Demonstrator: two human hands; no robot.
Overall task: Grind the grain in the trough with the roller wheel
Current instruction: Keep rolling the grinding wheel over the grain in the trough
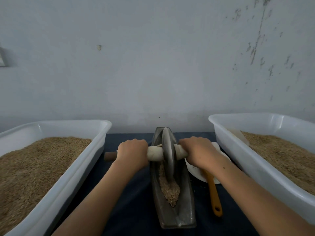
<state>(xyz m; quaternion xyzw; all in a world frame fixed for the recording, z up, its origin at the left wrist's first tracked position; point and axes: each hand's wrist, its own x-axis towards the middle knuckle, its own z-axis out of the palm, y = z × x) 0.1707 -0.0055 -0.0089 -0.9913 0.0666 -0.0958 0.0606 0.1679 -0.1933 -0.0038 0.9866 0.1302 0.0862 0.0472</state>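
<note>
Centrally, your left hand [132,151] and right hand [198,151] each curl around the axle [154,153] of the roller wheel [167,154], which stands upright in the metal trough [187,201] on the desk [133,193], above crushed grain [169,189].

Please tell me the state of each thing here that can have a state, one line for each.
Grey metal trough: partly filled with grain.
Grey disc roller wheel: upright in trough, toward far end.
Left hand: grips axle.
Right hand: grips axle.
Left white plastic tub: grain-filled.
Right white plastic tub: grain-filled.
Orange-handled tool: lying unused.
</note>
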